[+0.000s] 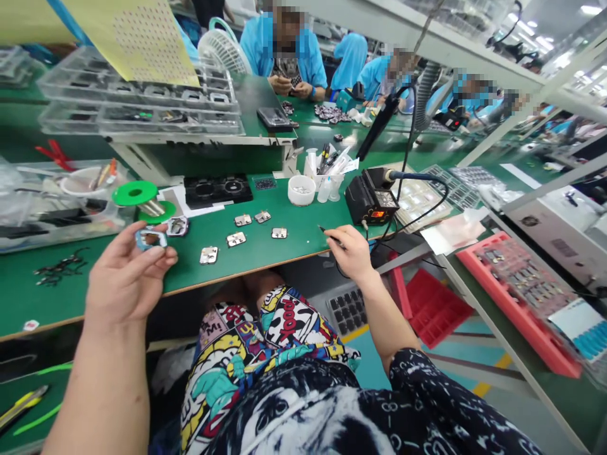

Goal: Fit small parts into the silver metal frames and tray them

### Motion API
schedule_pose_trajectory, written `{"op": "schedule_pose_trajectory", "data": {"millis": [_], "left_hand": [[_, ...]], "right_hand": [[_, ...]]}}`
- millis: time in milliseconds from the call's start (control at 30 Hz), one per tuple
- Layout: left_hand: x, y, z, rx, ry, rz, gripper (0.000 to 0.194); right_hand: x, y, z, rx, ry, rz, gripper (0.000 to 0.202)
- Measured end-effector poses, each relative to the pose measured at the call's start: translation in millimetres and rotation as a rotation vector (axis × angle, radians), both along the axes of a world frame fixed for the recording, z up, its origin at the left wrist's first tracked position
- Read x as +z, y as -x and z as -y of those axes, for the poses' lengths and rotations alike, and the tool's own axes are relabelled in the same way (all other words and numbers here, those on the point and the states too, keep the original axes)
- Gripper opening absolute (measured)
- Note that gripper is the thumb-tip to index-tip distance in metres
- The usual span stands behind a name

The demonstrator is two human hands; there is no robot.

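My left hand (130, 272) is raised over the left part of the green bench, pinching a small pale-blue and white frame-shaped part (150, 239) between thumb and fingers. Just behind it sits a similar small part with a dark rim (177, 225). My right hand (348, 251), near the bench's front edge, grips a slim black pointed tool (323, 230); its tip points left and its exact kind is unclear. Between my hands several small whitish metal-faced modules lie flat, among them one module (208, 254) nearest my left hand and another module (279, 233) nearest the tool.
A green solder spool (137, 194) stands behind my left hand. Further back are a white round tub (301, 189) and a soldering station (372, 197) with looping cables. Stacked clear trays (142, 117) occupy the shelf. A red tray (516, 297) lies at right. Co-workers sit opposite.
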State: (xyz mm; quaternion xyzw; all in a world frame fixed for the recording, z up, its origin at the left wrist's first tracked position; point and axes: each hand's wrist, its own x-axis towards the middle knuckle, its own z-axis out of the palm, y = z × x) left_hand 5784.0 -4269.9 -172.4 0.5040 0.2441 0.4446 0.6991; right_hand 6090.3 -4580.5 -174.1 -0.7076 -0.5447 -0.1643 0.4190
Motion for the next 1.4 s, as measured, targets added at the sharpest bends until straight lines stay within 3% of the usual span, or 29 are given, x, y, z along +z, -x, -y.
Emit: {"op": "schedule_pose_trajectory", "data": {"millis": [67, 167, 433, 600, 800, 900, 1000, 1100, 1167, 1300, 1400], "left_hand": [[-1.0, -1, 1, 0.038, -0.008, -0.018, 0.060], [2.7, -1, 3, 0.043, 0.000, -0.046, 0.055], [17.3, -3, 6, 0.030, 0.118, -0.101, 0.020], [16.7, 2, 9, 0.011, 0.081, -0.080, 0.021], [15.9, 3, 7, -0.062, 0.103, -0.087, 0.024], [21.7, 6, 33, -0.019, 0.118, 0.001, 0.027], [23.4, 18, 84, -0.135, 0.116, 0.108, 0.039], [10.7, 22, 136, -0.311, 0.303, 0.128, 0.037], [-1.7, 21, 159, -0.357, 0.481, 0.155, 0.037], [-6.2, 27, 187, -0.370, 0.752, 0.210, 0.037], [1.4, 33, 192, -0.391, 0.779, 0.214, 0.040]], "right_hand": [[6.9, 5, -5, -0.046, -0.070, -0.062, 0.019], [5.0, 6, -9, -0.073, -0.035, -0.135, 0.024], [-32.2, -1, -13, -0.073, -0.037, -0.577, 0.019], [-43.6, -5, -19, -0.102, -0.023, -0.587, 0.020], [-43.6, -10, -20, -0.139, -0.017, -0.571, 0.021], [-38.1, 0, -10, -0.121, -0.035, -0.574, 0.022], [-29.5, 25, -1, -0.097, -0.093, -0.513, 0.020], [-27.2, 59, 0, 0.082, -0.185, -0.789, 0.013], [-27.3, 88, -2, 0.228, -0.202, -0.912, 0.010], [-10.2, 151, -6, 0.406, -0.240, -0.891, 0.013], [4.9, 178, -13, 0.498, -0.258, -0.687, 0.017]]}}
